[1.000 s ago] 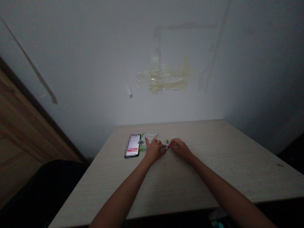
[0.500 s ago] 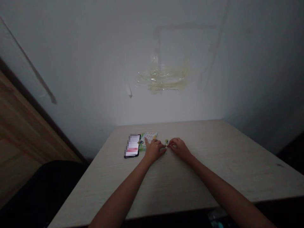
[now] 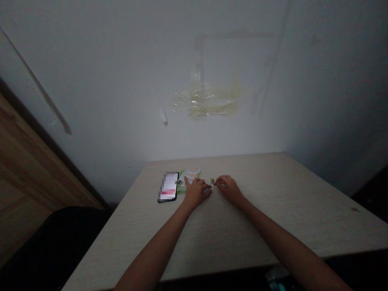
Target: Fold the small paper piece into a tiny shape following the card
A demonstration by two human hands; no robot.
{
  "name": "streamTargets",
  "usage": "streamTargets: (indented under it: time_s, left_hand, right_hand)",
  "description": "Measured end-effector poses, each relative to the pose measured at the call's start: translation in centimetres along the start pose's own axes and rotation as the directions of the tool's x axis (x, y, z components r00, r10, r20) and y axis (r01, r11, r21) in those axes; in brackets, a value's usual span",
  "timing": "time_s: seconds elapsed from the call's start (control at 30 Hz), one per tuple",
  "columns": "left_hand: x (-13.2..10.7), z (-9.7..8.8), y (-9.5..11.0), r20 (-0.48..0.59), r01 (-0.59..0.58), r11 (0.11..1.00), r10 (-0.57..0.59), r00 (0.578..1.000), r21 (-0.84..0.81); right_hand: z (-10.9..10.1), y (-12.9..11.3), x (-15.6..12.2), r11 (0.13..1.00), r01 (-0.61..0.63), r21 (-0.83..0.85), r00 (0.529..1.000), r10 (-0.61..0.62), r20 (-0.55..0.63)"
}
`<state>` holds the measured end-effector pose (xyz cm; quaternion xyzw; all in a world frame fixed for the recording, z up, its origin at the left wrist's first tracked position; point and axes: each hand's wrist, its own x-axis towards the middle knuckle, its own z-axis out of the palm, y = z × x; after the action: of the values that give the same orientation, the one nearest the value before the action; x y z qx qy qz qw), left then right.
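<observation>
A small printed paper piece (image 3: 212,180), with green, yellow and dark patches and a whitish lower part, lies between my two hands on the table. My left hand (image 3: 195,194) rests low, its index finger and thumb closed at the piece's left edge, with the other fingers over the corner of a printed leaflet (image 3: 191,173). From the right, my right hand (image 3: 229,188) pinches the same piece with thumb and index finger, the remaining fingers curled. The fingertips partly hide the piece, so its exact kind is unclear.
A phone (image 3: 169,186) with a lit, blurred screen lies left of the leaflet. The pale wooden table (image 3: 260,173) meets a wall (image 3: 127,81) with tape marks. A dark object (image 3: 57,238) stands at the lower left, beside wooden panelling (image 3: 27,161).
My right fingertips have shifted very slightly at the small paper piece. My left hand, the leaflet and the phone stay in place; the view has moved a little.
</observation>
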<state>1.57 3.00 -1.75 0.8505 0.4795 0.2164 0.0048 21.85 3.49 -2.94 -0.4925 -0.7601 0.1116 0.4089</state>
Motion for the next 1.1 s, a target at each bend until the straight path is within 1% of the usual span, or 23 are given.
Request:
streamTargets:
  time_s: [0.1,0.27,0.4,0.6,0.93,1.1]
  left_hand:
    - [-0.06,-0.07,0.11,-0.002,-0.008,1.000,0.008,1.000,-0.001]
    - [-0.10,-0.06,0.18,-0.005,-0.016,0.999,0.016,1.000,0.034]
    - [-0.04,0.02,0.09,0.011,-0.030,0.998,0.029,1.000,0.060]
    - [0.03,0.01,0.08,-0.003,-0.045,0.996,0.045,0.999,0.072]
    - [-0.01,-0.35,0.27,0.006,-0.052,0.997,0.052,0.999,0.049]
    - [0.02,-0.40,0.41,0.026,-0.026,0.998,0.024,0.999,0.062]
  right_hand:
    - [-0.11,0.22,-0.08,0.998,-0.002,0.071,0.999,0.005,-0.043]
    - [-0.22,0.12,-0.15,0.996,-0.014,0.086,0.999,0.018,-0.046]
    - [-0.10,0.16,-0.12,0.994,-0.019,0.104,1.000,0.022,-0.022]
    - [0.01,0.34,-0.09,0.991,-0.001,0.134,0.999,-0.004,0.036]
    - [0.16,0.61,0.24,0.998,-0.046,0.053,0.998,0.043,0.043]
    - [0.10,0.67,0.48,0.998,-0.057,0.024,0.998,0.056,0.037]
